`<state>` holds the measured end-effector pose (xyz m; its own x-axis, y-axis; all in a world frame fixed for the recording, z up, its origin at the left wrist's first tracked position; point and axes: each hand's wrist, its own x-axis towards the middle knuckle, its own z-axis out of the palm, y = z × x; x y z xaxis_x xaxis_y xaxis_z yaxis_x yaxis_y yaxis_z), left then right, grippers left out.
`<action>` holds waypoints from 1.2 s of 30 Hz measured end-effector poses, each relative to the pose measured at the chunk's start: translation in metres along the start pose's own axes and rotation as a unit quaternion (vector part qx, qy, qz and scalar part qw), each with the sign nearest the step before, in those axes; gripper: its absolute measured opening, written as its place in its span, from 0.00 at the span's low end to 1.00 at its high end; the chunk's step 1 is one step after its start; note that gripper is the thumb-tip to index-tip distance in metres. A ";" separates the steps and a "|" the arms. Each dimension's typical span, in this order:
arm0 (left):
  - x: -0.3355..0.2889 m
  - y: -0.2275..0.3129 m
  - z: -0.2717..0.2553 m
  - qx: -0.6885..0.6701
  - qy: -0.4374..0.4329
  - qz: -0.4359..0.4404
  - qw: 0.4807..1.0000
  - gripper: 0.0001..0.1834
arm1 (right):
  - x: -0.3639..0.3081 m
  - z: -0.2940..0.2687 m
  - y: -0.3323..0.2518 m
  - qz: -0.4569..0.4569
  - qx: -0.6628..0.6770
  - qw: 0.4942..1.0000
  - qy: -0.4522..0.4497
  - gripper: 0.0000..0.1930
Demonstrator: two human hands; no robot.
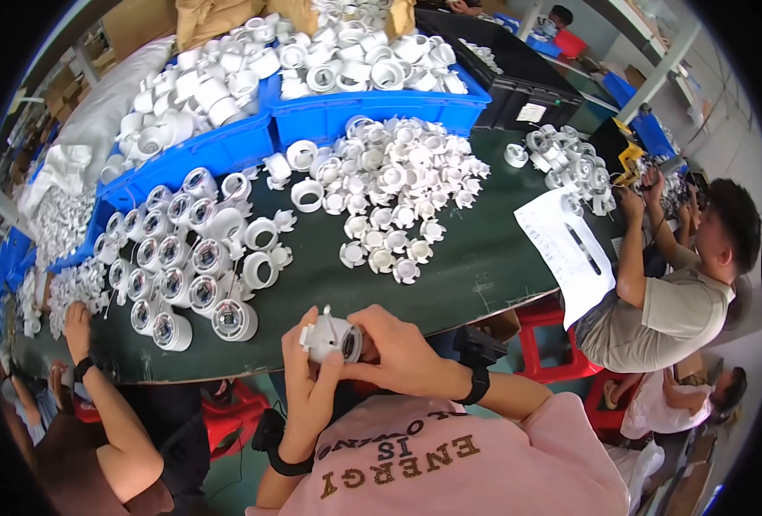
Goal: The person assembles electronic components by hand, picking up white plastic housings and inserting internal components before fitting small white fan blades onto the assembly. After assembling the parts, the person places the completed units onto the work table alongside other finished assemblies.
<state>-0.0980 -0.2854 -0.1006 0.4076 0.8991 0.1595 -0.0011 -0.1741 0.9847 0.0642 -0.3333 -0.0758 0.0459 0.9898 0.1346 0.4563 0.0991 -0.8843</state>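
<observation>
Near the table's front edge I hold a white cylindrical plastic housing (328, 337) between both hands, with a thin white piece standing up from it and a dark part at its right end. My left hand (304, 378) grips its left side, thumb and fingers closed on it. From the right, my right hand (402, 354) has thumb and fingers closed round the other end. Left of my hands stand several similar white housings with round inserts (173, 288). Ahead lies a heap of small white pronged caps (390, 168), beside open white rings (307, 196).
Blue bins (381, 107) full of white fittings line the far side, next to a black crate (519, 86). A paper sheet with a pen (566, 249) hangs over the right edge. Co-workers sit at both sides; one's arm (106, 404) reaches in at left. Red stools (549, 344) stand below.
</observation>
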 end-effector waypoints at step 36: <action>0.028 -0.025 -0.091 0.430 0.350 0.195 0.809 0.18 | 0.047 -0.181 0.179 -0.036 -0.276 0.908 0.313 0.19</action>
<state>-0.1697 -0.2194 -0.1144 -0.0885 0.6630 0.7434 0.7534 -0.4437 0.4854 0.3092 -0.2877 -0.1465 0.4163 0.7137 0.5633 0.8458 -0.0766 -0.5279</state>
